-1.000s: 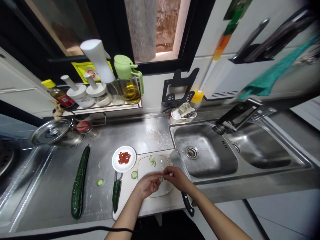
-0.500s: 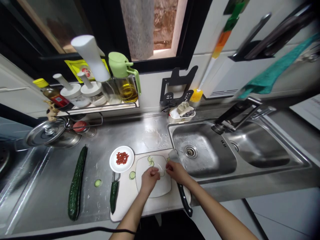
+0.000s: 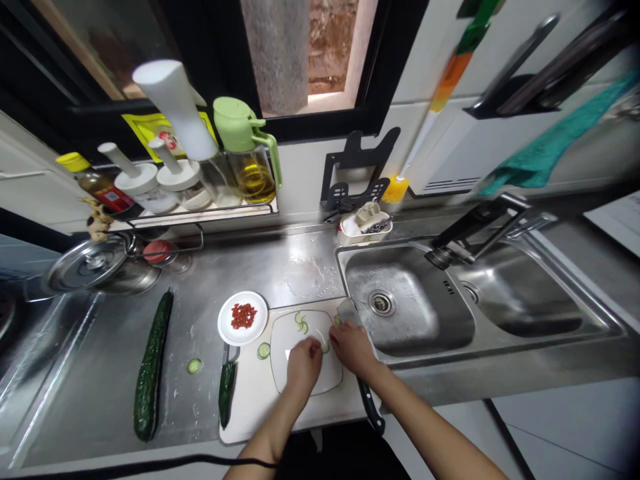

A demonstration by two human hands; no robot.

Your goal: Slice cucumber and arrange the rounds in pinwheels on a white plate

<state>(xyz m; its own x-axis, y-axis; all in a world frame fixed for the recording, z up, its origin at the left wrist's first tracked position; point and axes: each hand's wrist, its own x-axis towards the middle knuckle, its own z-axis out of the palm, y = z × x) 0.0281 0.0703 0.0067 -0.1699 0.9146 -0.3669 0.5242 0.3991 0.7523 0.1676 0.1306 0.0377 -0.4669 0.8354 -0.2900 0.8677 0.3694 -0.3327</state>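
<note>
Both my hands are over a pale square plate [image 3: 310,383] with a dark rim line, which sits on the white cutting board [image 3: 260,400]. My left hand [image 3: 304,363] is closed, its thumb and fingertips pinched together; whatever they hold is hidden. My right hand [image 3: 353,347] also has its fingers bunched at the plate's right side. A thin cucumber slice [image 3: 326,347] shows between the two sets of fingertips; whether either grips it is unclear. Several thin cucumber slices [image 3: 301,324] form a curved cluster toward the plate's far edge. Beside my right hand lies a knife [image 3: 369,403], its blade partly covered.
Left of the plate are a cucumber round [image 3: 263,351], a cut cucumber piece [image 3: 227,395] and a small plate [image 3: 226,323] of chopped red bits [image 3: 243,316]. A whole cucumber [image 3: 153,370] and another round [image 3: 194,366] lie on the steel counter. The sink [image 3: 410,300] borders the board.
My left hand has moved slightly right and turned, bringing its fingertips closer to my right hand. My right hand has shifted a little left and down. The camera view has moved slightly.
</note>
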